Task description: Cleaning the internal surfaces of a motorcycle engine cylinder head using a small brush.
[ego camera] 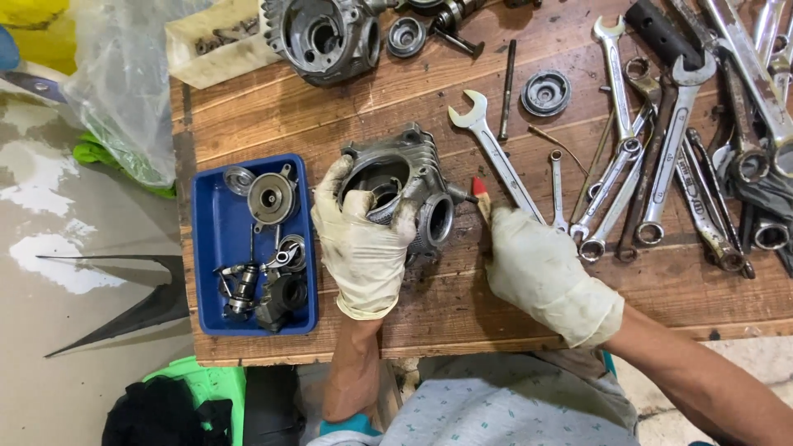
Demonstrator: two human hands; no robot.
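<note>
Gloved left hand clamps grey finned metal engine casing steady on wooden bench; gloved right hand, just beside, pinches red-tipped wooden brush toward casing's side port.

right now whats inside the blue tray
The blue tray holds small metal engine parts: a round disc-like cover, a ring, a geared shaft and dark pieces. Whatever lies beneath them is covered. The left hand grips the engine casing beside it.

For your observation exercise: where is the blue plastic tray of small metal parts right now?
In the head view, the blue plastic tray sits at the wooden workbench's left edge, just beside the gloved left hand gripping the grey metal engine casing.
</note>
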